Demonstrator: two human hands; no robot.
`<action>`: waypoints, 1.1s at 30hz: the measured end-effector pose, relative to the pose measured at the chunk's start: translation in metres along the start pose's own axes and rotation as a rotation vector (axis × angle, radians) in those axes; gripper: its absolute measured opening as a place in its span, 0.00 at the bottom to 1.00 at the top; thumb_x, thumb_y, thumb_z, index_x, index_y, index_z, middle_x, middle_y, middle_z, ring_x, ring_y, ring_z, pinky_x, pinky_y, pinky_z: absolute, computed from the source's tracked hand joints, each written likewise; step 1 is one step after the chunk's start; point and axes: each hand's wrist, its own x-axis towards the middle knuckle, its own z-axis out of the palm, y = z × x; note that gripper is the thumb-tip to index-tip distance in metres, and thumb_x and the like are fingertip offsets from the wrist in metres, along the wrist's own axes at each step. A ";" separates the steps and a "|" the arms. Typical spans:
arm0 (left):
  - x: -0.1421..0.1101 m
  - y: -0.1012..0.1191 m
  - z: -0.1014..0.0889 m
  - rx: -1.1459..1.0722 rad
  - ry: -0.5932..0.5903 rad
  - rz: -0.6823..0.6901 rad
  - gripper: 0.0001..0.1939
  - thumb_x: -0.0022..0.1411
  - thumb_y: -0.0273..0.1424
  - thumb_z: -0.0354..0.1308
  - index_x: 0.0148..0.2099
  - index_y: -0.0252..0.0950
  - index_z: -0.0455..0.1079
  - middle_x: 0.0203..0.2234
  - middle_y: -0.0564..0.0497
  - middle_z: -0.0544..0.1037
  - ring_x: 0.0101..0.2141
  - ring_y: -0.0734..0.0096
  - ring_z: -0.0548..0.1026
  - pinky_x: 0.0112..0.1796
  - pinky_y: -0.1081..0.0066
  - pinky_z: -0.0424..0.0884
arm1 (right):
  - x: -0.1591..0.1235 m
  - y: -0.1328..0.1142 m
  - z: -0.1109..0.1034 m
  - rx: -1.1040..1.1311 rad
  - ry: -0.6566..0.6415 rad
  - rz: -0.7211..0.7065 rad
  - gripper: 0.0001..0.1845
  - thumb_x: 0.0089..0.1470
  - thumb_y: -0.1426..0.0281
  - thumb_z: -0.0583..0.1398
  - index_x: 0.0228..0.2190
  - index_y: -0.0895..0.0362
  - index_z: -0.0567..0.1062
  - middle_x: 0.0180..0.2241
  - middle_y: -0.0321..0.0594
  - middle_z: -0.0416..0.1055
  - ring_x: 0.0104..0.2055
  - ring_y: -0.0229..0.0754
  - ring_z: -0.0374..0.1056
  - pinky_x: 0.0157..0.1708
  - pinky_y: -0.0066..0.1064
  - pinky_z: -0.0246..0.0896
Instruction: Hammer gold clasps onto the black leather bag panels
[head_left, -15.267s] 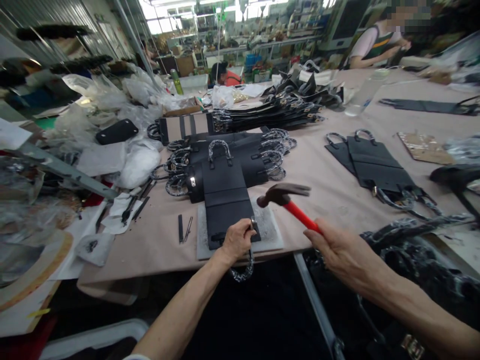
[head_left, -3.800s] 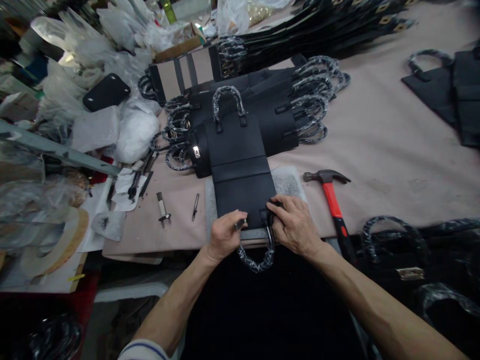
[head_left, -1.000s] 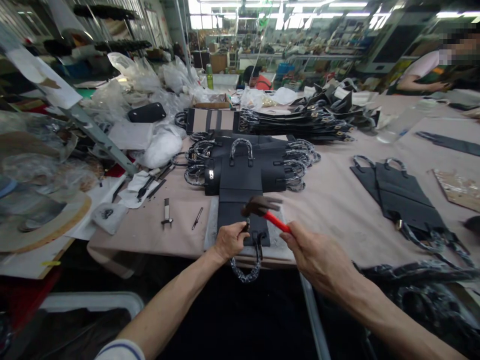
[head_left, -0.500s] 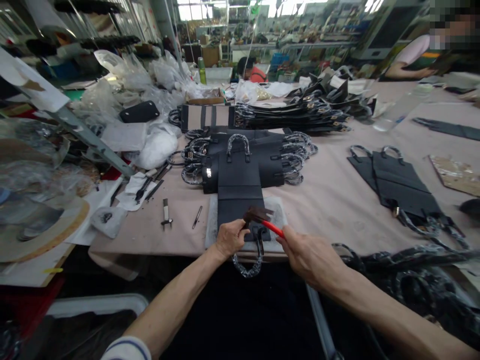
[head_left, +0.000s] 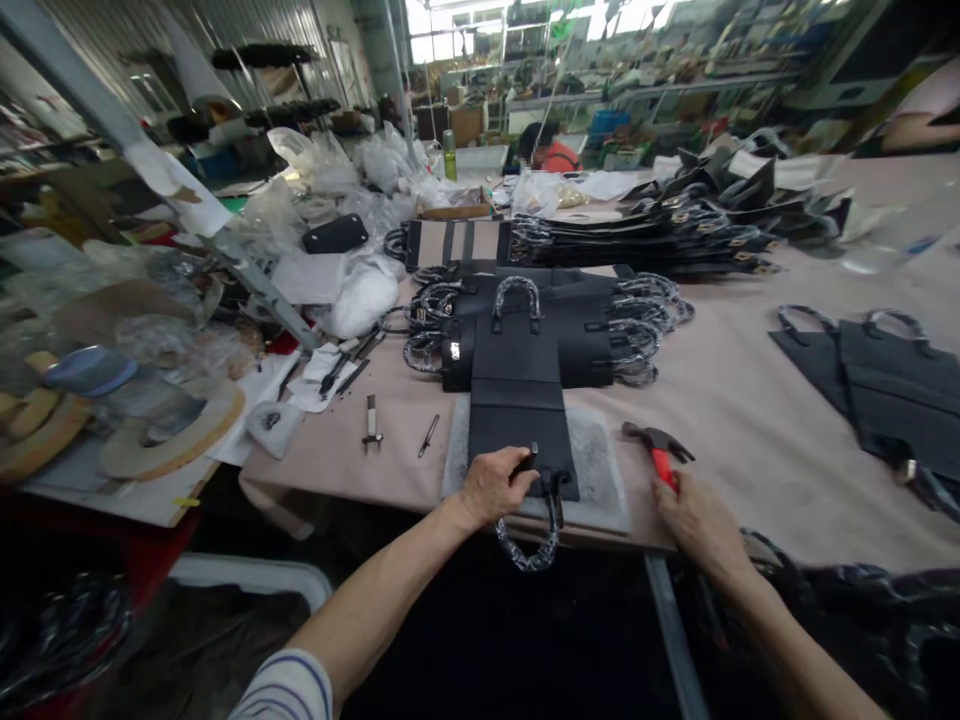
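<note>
A flat black leather bag panel point(head_left: 517, 405) lies on a grey pad point(head_left: 600, 460) at the table's near edge, one wrapped handle point(head_left: 529, 545) hanging over the edge. My left hand point(head_left: 491, 485) is closed on a small metal punch point(head_left: 529, 455), held against the panel's near end. My right hand point(head_left: 694, 515) rests on the table to the right, fingers wrapped round the red handle of a hammer point(head_left: 658, 450) whose head lies on the cloth.
Several stacked black bag panels with wrapped handles point(head_left: 540, 320) lie behind the pad. More panels point(head_left: 885, 370) lie at the right. Small tools point(head_left: 370, 420) lie left of the pad. Plastic bags point(head_left: 352, 290) and clutter fill the left. Other people work at the far end.
The hammer, raised over the punch a moment ago, has come down to the right and now lies on the table under my right hand. My left hand stays on the punch.
</note>
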 end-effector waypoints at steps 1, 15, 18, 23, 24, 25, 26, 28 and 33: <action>0.000 0.000 -0.001 -0.001 -0.014 -0.004 0.10 0.63 0.30 0.64 0.47 0.35 0.74 0.40 0.47 0.82 0.41 0.63 0.82 0.47 0.66 0.78 | 0.000 -0.004 0.006 -0.042 0.086 -0.143 0.22 0.57 0.59 0.53 0.44 0.63 0.73 0.46 0.62 0.72 0.50 0.61 0.70 0.48 0.53 0.66; 0.023 0.004 -0.005 -0.455 0.260 -0.485 0.08 0.69 0.33 0.55 0.46 0.37 0.72 0.34 0.49 0.83 0.34 0.68 0.82 0.39 0.68 0.80 | -0.032 -0.049 0.091 -0.165 -0.022 -0.960 0.24 0.66 0.67 0.51 0.60 0.56 0.70 0.66 0.47 0.62 0.70 0.56 0.53 0.68 0.55 0.45; 0.039 -0.004 -0.044 -0.439 0.364 -0.524 0.11 0.67 0.36 0.57 0.47 0.35 0.72 0.35 0.48 0.82 0.34 0.67 0.82 0.38 0.69 0.79 | -0.032 -0.052 0.086 -0.155 -0.036 -0.934 0.24 0.65 0.67 0.51 0.60 0.56 0.70 0.66 0.46 0.62 0.70 0.56 0.53 0.68 0.54 0.44; 0.037 -0.046 -0.115 0.425 0.092 -0.713 0.09 0.64 0.34 0.58 0.40 0.35 0.76 0.35 0.42 0.82 0.42 0.53 0.80 0.44 0.61 0.75 | -0.034 -0.058 0.081 -0.145 -0.061 -0.902 0.23 0.65 0.68 0.52 0.59 0.56 0.71 0.66 0.45 0.63 0.70 0.55 0.52 0.69 0.54 0.42; 0.033 -0.055 -0.123 0.554 -0.023 -0.755 0.10 0.64 0.35 0.58 0.41 0.34 0.77 0.36 0.39 0.82 0.43 0.48 0.80 0.44 0.58 0.74 | -0.034 -0.058 0.081 -0.139 -0.064 -0.897 0.23 0.65 0.67 0.52 0.59 0.56 0.71 0.65 0.45 0.63 0.70 0.55 0.52 0.69 0.54 0.42; 0.028 -0.061 -0.128 0.651 -0.112 -0.795 0.11 0.64 0.35 0.58 0.42 0.34 0.77 0.38 0.37 0.82 0.44 0.45 0.79 0.45 0.55 0.74 | -0.034 -0.059 0.080 -0.132 -0.065 -0.892 0.23 0.65 0.67 0.52 0.59 0.56 0.71 0.65 0.45 0.63 0.70 0.55 0.52 0.69 0.54 0.42; 0.023 -0.066 -0.130 0.722 -0.174 -0.814 0.12 0.64 0.35 0.57 0.44 0.34 0.77 0.40 0.36 0.82 0.45 0.42 0.79 0.45 0.54 0.73 | -0.034 -0.058 0.080 -0.126 -0.066 -0.890 0.23 0.65 0.67 0.53 0.59 0.56 0.71 0.66 0.45 0.62 0.70 0.55 0.52 0.69 0.54 0.43; 0.015 -0.068 -0.129 0.811 -0.204 -0.801 0.14 0.66 0.34 0.55 0.48 0.35 0.76 0.44 0.35 0.81 0.46 0.43 0.79 0.45 0.54 0.73 | -0.033 -0.058 0.080 -0.117 -0.068 -0.889 0.23 0.64 0.67 0.53 0.59 0.56 0.71 0.66 0.45 0.62 0.70 0.55 0.52 0.69 0.54 0.43; 0.011 -0.059 -0.115 0.825 -0.194 -0.690 0.15 0.68 0.37 0.52 0.46 0.37 0.77 0.46 0.38 0.80 0.46 0.49 0.79 0.45 0.59 0.72 | -0.034 -0.057 0.081 -0.110 -0.064 -0.891 0.24 0.63 0.67 0.54 0.59 0.57 0.71 0.66 0.47 0.63 0.70 0.55 0.53 0.69 0.55 0.43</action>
